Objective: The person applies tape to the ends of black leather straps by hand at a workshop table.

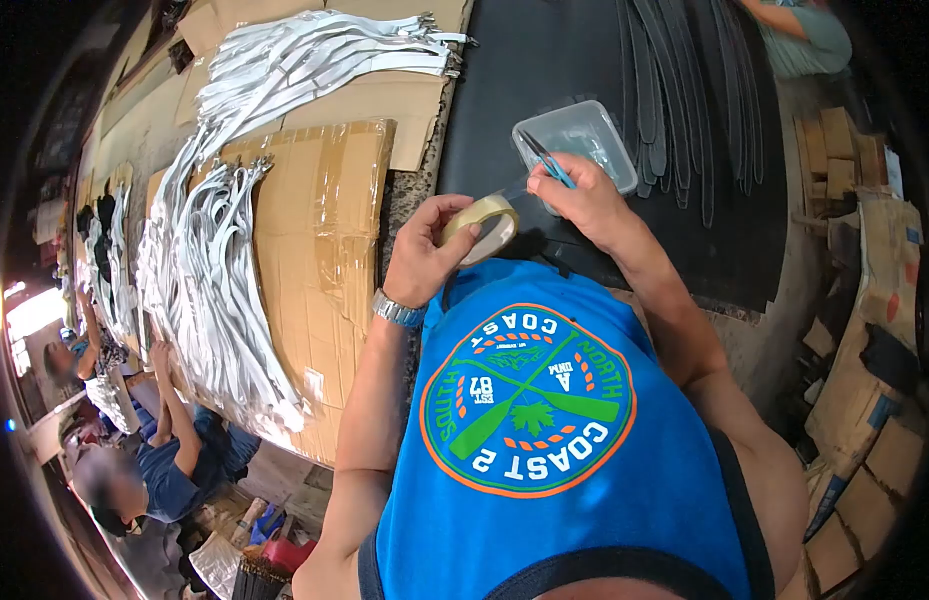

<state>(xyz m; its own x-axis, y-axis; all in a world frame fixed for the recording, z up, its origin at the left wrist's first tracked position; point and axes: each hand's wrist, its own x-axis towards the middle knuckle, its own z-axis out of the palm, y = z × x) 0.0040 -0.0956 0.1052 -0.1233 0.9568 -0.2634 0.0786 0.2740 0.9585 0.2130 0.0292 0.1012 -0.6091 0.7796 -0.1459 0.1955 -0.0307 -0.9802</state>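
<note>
My left hand point(429, 245) is wrapped round a roll of clear yellowish tape point(471, 218), with the thumb over its rim. A short strip of clear tape point(511, 188) stretches from the roll to my right hand point(584, 200). Between the fingers of that hand is a pair of small snips point(556, 170) with a blue handle and dark, pointed blades aimed up and left. The snips overlap a clear plastic tub point(601, 125) standing on the black work surface point(494, 90) beyond my hands.
Black straps point(674, 100) lie along the black surface to the right. White straps with metal clips point(219, 230) cover cardboard point(324, 220) on the left. Two people point(174, 465) sit at the left side; another person's sleeve point(814, 45) shows at top right. Cardboard boxes point(889, 250) stand at the right.
</note>
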